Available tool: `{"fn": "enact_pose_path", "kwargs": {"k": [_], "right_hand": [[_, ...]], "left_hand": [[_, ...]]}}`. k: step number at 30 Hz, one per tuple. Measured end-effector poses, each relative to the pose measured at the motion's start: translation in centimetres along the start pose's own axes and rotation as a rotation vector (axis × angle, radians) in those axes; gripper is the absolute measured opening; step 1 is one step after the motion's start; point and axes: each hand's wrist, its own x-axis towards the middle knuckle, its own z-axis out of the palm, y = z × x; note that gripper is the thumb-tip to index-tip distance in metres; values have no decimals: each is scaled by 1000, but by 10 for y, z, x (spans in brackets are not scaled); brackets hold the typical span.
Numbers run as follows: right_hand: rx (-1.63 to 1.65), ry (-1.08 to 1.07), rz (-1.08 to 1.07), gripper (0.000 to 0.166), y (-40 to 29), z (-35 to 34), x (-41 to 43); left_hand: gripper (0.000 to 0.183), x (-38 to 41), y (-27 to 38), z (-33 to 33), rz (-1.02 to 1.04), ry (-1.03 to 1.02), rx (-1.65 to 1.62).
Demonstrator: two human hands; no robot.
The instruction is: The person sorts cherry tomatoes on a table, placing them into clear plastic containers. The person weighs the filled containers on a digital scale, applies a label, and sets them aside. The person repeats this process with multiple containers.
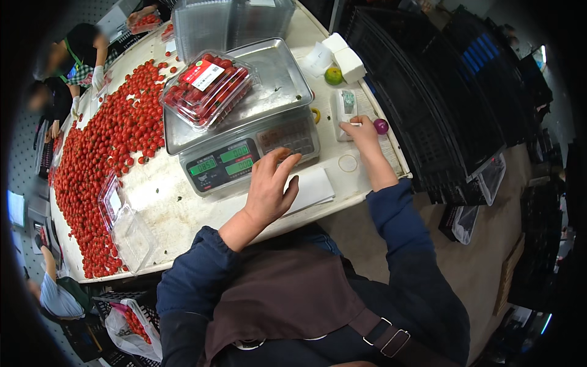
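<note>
My left hand [271,186] hovers at the front edge of a digital scale [215,172], fingers apart and holding nothing. On the scale's steel tray [275,87] rests a closed clear plastic box of cherry tomatoes [206,89], tilted at the tray's left side, with a red and white label on its lid. My right hand [367,137] has thumb and index finger at the front of a small white device [346,108], which looks like a label printer. A thin white edge shows by those fingers; whether they grip it is unclear.
Loose cherry tomatoes [105,169] cover the table's left. An open clear box [130,234] lies near the front edge. Stacked clear boxes [229,23] stand behind the scale. A green-orange citrus fruit [333,76] and purple ball [380,126] flank the printer. Black crates [422,91] rise at right. Gloved co-workers stand left.
</note>
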Motion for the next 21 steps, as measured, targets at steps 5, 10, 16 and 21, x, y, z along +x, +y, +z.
{"fn": "enact_pose_path", "kwargs": {"k": [5,10,16,21], "right_hand": [[176,26,62,35,5,-7,10],[99,240,-275,25,-20,-13,-54],[337,-126,185,19,-16,-72,-221],[359,-161,316,19,36,-65,-239]], "left_hand": [[44,25,13,16,7,-64,-110],[29,56,16,62,-245,-139,-458],[44,81,-6,120,-795,-320,-740],[42,100,10,149,-1140,-340,-1140]]}}
